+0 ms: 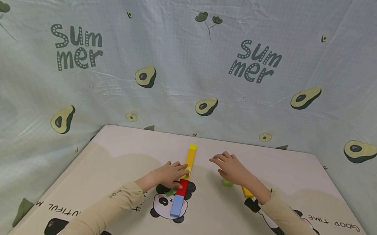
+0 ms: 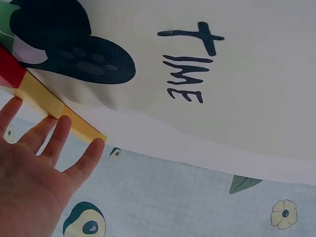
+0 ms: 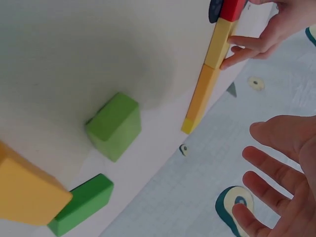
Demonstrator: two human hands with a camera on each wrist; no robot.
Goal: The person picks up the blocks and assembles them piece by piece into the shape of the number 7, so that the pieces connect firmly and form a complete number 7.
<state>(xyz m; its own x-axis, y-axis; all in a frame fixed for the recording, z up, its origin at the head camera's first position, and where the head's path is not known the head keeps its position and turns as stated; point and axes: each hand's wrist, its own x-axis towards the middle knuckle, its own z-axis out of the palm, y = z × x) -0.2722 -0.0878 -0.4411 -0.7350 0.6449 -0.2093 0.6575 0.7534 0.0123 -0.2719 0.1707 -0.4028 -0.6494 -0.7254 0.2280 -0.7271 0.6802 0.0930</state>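
Toy blocks stand end to end in a straight row: a blue block (image 1: 177, 206) nearest, a red block (image 1: 182, 187), a pale yellow block (image 3: 218, 44), an orange block (image 1: 191, 157) and a small yellow block (image 1: 193, 147) at the far end. My left hand (image 1: 168, 174) lies across the row with fingers spread, its fingertips touching the blocks around the red and pale yellow ones. To the right, my right hand (image 1: 233, 169) hovers with loose, parted fingers and holds nothing. Below it sits a light green block (image 3: 116, 126).
Beside the light green block lie a dark green block (image 3: 86, 202) and a loose orange block (image 1: 247, 192), partly hidden by the right forearm in the head view. The tabletop (image 1: 130, 142) carries panda prints and lettering. An avocado-patterned sheet (image 1: 172, 104) hangs behind.
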